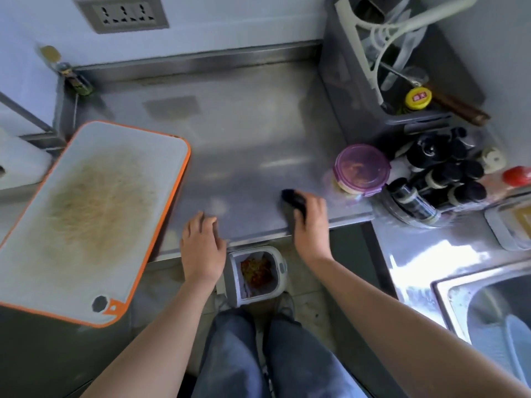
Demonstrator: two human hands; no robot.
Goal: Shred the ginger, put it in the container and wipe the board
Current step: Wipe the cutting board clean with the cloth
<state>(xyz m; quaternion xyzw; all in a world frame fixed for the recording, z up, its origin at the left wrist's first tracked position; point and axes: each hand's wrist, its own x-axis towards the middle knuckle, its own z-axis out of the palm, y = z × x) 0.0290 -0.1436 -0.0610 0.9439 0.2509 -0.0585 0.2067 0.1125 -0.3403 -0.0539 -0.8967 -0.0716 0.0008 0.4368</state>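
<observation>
Jeans at the bottom, and just past them an open waste bin on the floor, red and yellow scraps inside. Left hand rests palm down on the front edge of the steel desk, grip slack, nothing in it. Right hand has its grip clamped on a blurred dark cloth, pressed to the desk near the edge. Orange-rimmed cutting board lies well left, stained tan in the middle. Purple-lidded container stands closed beyond the right hand, beside dark bottles. Wall socket at the back
</observation>
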